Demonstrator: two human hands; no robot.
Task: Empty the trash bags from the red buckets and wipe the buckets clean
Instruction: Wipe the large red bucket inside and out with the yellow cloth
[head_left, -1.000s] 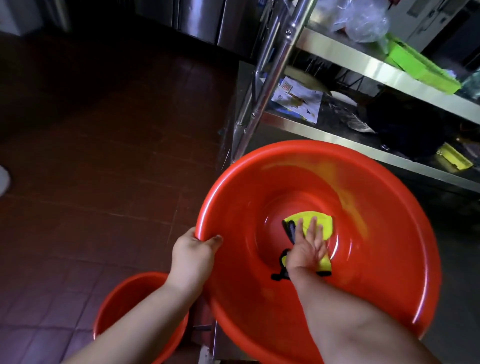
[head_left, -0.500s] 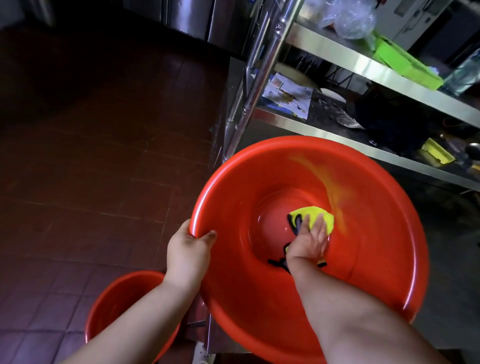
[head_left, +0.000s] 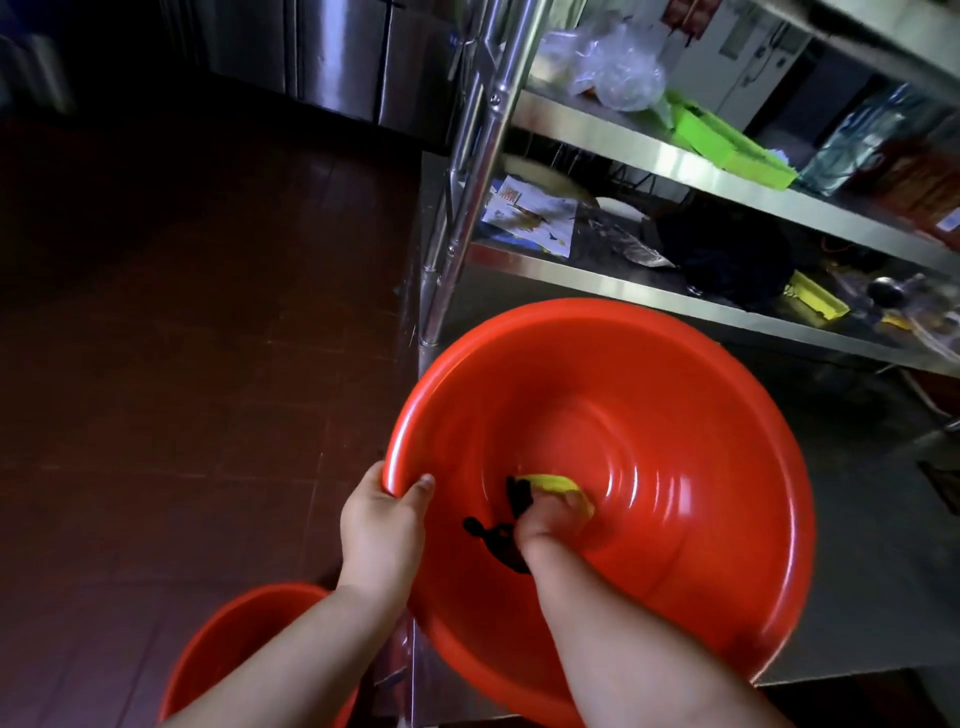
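Left hand (head_left: 382, 530) grips red bucket (head_left: 675, 519) rim; right hand (head_left: 550, 527) curled, pressing yellow cloth (head_left: 553, 484) inside.

Beside you stood a steel rack (head_left: 613, 137); its upper shelf bore a crumpled clear bag (head_left: 615, 75) and a green tray (head_left: 727, 148), its lower shelf (head_left: 597, 278) a printed paper sheet (head_left: 532, 215). A second red bucket (head_left: 234, 660) sat on the tiled floor (head_left: 182, 338).

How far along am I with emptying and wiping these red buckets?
Done: no trash bag shows in the tilted red bucket. In hand: your left hand holds its rim while your right hand presses the yellow cloth inside. Left: the second red bucket on the floor; its inside is mostly hidden.
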